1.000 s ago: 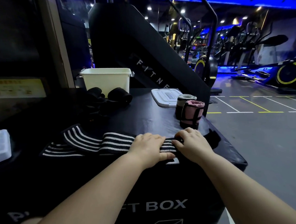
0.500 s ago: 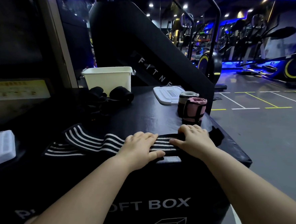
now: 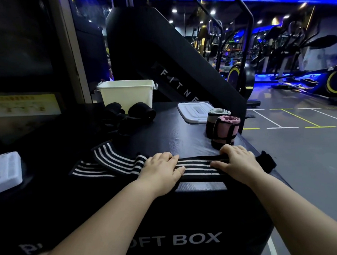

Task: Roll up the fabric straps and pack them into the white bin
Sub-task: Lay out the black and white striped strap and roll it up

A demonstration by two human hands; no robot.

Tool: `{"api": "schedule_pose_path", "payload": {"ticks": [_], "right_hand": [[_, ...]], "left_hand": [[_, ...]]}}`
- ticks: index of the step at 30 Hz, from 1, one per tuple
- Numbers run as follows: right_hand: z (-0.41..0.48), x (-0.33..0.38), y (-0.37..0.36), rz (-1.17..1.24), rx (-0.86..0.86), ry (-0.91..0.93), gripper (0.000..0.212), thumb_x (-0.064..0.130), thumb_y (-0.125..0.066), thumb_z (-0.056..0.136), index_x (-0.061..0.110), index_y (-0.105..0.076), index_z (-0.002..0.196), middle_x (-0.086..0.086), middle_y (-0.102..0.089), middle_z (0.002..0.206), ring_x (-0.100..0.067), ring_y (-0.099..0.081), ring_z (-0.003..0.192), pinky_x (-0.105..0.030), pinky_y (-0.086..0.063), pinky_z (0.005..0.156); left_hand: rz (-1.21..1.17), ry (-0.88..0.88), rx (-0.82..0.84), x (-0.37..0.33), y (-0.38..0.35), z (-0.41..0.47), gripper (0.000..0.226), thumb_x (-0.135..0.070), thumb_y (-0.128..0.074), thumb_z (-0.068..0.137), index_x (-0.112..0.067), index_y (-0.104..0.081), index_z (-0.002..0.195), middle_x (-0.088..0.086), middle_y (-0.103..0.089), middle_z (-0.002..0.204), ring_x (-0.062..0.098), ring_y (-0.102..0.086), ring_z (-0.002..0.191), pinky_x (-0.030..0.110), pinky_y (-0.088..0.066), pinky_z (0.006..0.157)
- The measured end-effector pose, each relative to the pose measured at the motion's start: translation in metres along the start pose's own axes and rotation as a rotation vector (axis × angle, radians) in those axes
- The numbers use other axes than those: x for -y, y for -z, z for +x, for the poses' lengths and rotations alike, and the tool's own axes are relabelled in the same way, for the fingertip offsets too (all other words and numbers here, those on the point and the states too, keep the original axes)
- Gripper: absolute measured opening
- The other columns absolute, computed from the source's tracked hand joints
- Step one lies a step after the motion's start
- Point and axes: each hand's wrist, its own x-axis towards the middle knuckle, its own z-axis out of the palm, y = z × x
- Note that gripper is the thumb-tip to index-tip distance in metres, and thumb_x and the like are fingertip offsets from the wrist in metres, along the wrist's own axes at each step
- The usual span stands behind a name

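Palms down and nearly flat, left hand [image 3: 162, 170] and right hand [image 3: 238, 162] press the striped strap [image 3: 197, 168] between them onto the desk [image 3: 173, 131].

Left hand [image 3: 162, 170] slides toward 9 o'clock, right hand [image 3: 238, 162] toward 3, baring more striped strap [image 3: 197, 168] between them.

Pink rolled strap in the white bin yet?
No: the pink rolled strap stands on the black box just beyond the right hand, apart from the white bin at the far edge.
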Motion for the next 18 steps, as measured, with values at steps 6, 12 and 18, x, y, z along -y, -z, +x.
{"api": "schedule_pose_path", "payload": {"ticks": [6,12,18], "right_hand": [[0.007,0.011,0.006,-0.109,0.017,0.032,0.038,0.057,-0.057,0.087,0.034,-0.051,0.117,0.007,-0.053,0.125,-0.020,-0.039,0.124,-0.037,-0.031,0.097],[0.010,0.062,-0.010,0.075,-0.016,0.201,0.035,0.046,-0.057,0.092,0.030,-0.060,0.122,-0.001,-0.056,0.125,-0.023,-0.041,0.125,-0.033,-0.031,0.106],[0.006,0.066,-0.022,0.039,0.032,0.158,0.040,0.061,-0.052,0.088,0.033,-0.060,0.115,-0.001,-0.055,0.114,-0.021,-0.044,0.121,-0.031,-0.030,0.101]], "left_hand": [[-0.088,0.025,0.014,-0.002,-0.001,0.002,0.050,-0.041,-0.029,0.102,-0.023,-0.032,0.149,-0.004,-0.035,0.146,0.020,-0.025,0.137,0.038,-0.016,0.116],[-0.106,0.033,-0.002,-0.002,-0.001,0.003,0.048,-0.031,-0.030,0.102,-0.021,-0.034,0.148,-0.001,-0.034,0.146,0.023,-0.026,0.135,0.038,-0.019,0.114],[0.113,0.040,-0.056,0.007,0.005,-0.004,0.050,-0.045,-0.028,0.102,-0.020,-0.041,0.142,-0.001,-0.043,0.142,0.022,-0.036,0.132,0.037,-0.021,0.112]]}}
